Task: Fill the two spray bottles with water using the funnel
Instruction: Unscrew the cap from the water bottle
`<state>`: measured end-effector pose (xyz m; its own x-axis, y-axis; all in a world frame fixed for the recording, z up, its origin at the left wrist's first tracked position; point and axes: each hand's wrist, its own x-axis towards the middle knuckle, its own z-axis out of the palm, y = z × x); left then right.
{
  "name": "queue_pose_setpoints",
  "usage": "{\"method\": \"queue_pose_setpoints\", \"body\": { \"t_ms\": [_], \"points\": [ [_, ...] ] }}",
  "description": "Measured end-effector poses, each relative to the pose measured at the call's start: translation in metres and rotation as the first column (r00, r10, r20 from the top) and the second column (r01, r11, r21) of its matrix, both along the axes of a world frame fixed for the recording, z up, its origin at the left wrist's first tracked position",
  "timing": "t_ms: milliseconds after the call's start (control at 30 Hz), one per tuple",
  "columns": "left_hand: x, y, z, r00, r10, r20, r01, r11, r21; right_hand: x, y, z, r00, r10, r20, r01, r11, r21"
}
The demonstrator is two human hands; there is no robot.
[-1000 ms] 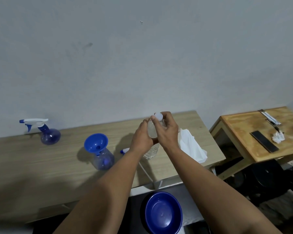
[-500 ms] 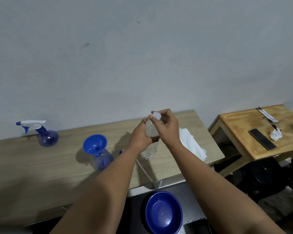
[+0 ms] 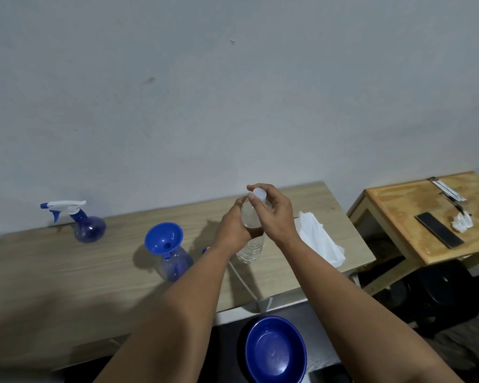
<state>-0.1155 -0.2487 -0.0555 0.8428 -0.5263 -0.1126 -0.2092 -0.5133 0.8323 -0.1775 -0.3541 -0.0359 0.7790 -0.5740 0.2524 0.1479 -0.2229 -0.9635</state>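
Observation:
My left hand (image 3: 233, 228) grips the middle of a clear plastic water bottle (image 3: 250, 248) standing on the wooden table (image 3: 67, 272). My right hand (image 3: 274, 214) pinches its white cap (image 3: 259, 195) at the top. To the left, a blue funnel (image 3: 163, 239) sits in the neck of an open blue spray bottle (image 3: 176, 265). A second blue spray bottle (image 3: 89, 229) with its white trigger head on stands at the far left by the wall. A removed spray head (image 3: 206, 250) lies mostly hidden behind my left forearm.
A white cloth (image 3: 318, 241) lies right of the water bottle. A blue bowl (image 3: 275, 352) sits below the table's front edge. A smaller wooden table (image 3: 426, 217) to the right holds a black phone (image 3: 439, 230) and crumpled tissue (image 3: 461, 221).
My right hand's fingers have turned around the white cap while the left hand keeps the bottle steady. The view has shifted slightly.

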Motion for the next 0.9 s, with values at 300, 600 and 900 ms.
{"method": "queue_pose_setpoints", "body": {
  "t_ms": [300,600,900],
  "points": [
    [0.001,0.001,-0.002,0.999,0.009,-0.031,-0.01,1.0,-0.016,-0.002,-0.003,0.003,1.0,-0.025,-0.001,0.025,1.0,-0.013],
    [0.0,0.002,-0.001,1.0,0.003,-0.019,-0.003,1.0,-0.022,-0.008,-0.011,0.008,0.997,0.016,-0.079,-0.014,1.0,0.026],
    [0.001,0.004,-0.001,1.0,-0.015,-0.026,0.014,1.0,-0.023,-0.005,-0.02,0.021,0.984,0.102,-0.143,-0.103,0.995,-0.002]
  ]
}}
